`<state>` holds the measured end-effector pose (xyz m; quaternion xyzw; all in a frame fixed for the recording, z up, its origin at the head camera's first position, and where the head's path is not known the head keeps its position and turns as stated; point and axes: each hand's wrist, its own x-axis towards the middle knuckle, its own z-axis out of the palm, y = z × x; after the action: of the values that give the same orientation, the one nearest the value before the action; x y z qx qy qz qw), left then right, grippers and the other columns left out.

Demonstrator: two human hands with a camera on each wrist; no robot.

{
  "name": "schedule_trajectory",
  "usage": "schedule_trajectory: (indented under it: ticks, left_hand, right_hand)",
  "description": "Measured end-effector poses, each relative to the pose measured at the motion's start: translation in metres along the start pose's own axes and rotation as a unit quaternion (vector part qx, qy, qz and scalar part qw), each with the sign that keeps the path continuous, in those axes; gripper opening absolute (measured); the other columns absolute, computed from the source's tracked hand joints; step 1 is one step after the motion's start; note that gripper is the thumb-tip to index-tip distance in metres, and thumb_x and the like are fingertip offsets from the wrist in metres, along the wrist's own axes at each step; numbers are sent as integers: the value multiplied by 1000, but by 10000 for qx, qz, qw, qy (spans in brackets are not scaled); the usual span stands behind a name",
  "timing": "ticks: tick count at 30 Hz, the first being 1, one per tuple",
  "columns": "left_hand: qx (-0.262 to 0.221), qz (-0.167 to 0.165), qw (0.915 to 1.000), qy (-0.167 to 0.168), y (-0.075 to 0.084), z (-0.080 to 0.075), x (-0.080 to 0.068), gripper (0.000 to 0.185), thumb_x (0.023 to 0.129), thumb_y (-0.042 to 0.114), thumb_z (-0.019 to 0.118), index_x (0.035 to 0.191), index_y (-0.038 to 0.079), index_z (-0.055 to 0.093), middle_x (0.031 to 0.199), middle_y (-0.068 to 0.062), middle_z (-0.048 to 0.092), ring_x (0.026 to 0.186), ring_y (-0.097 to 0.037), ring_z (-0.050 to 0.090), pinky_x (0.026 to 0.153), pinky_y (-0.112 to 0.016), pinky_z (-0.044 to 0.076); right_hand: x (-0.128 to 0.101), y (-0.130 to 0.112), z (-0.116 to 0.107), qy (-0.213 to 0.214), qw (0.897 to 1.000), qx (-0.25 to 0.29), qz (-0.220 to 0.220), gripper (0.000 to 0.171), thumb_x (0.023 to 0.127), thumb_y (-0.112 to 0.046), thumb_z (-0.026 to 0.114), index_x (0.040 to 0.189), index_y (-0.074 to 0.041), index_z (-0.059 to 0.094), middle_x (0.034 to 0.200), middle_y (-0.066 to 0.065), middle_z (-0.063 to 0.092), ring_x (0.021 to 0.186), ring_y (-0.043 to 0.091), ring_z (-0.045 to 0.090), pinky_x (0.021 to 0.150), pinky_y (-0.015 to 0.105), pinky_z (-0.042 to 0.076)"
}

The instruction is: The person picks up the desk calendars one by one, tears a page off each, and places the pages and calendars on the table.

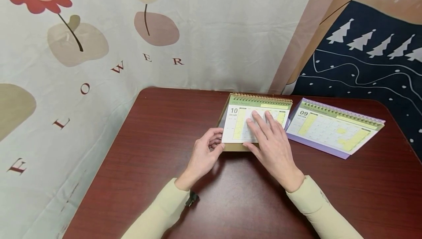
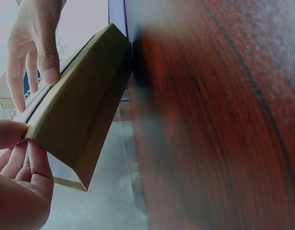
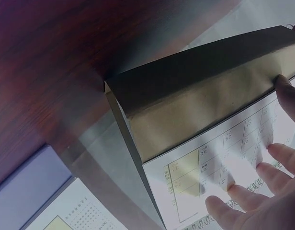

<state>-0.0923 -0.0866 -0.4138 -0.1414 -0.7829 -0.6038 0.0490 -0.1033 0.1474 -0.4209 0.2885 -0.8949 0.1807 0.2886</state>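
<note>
A desk calendar point(image 1: 230, 132) with a gold-brown cardboard stand and a gold coil along its top shows a page marked 10. At its lower left corner my left hand point(image 1: 205, 154) pinches the edge, thumb in front and fingers curled behind; the left wrist view shows this grip on the brown stand point(image 2: 85, 96). My right hand point(image 1: 273, 147) lies across the page with straight, spread fingers, covering many of the date squares. In the right wrist view its thumb touches the cardboard strip point(image 3: 205, 110) below the page.
Just right of it, a second desk calendar point(image 1: 324, 129) with a purple stand and coil shows 09. Both stand towards the back of a dark red wooden table point(image 1: 230, 209). A printed curtain point(image 1: 224, 41) hangs behind, beside a navy cloth point(image 1: 362, 74) with white trees.
</note>
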Motion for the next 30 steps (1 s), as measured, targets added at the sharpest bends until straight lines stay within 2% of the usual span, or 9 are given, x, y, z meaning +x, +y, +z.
schedule_trajectory:
  ticks: [16,19,24,30]
  left_hand:
    - [-31,75,9999,-128,-4,-3,2,40,87,-14,65,125,-2,65,110,-18,74,96,-28,71,79,-26,56]
    - [-25,81,9998,-183,-6,-4,2,39,88,-14,65,125,-2,64,111,-18,74,97,-27,70,79,-26,56]
    - [19,91,9997,-243,-6,-7,2,39,88,-13,65,126,-3,64,112,-18,74,97,-27,71,81,-28,57]
    - [135,135,9994,-280,-10,-10,4,39,89,-11,67,127,-2,64,111,-17,75,97,-27,73,82,-31,59]
  right_hand:
    - [1,5,-7,-228,9997,117,23,69,87,-37,79,147,-11,56,163,8,41,151,40,30,114,62,34]
    - [0,5,-7,-178,9997,137,-9,64,94,-46,71,146,-11,57,162,8,42,151,40,32,113,62,35]
    - [-1,7,-8,-108,9997,162,-113,63,103,-58,47,143,-12,60,160,9,45,149,41,34,111,63,37]
    - [-2,8,-10,-193,9990,257,-302,52,106,-53,46,141,-18,64,156,8,51,148,41,37,112,63,36]
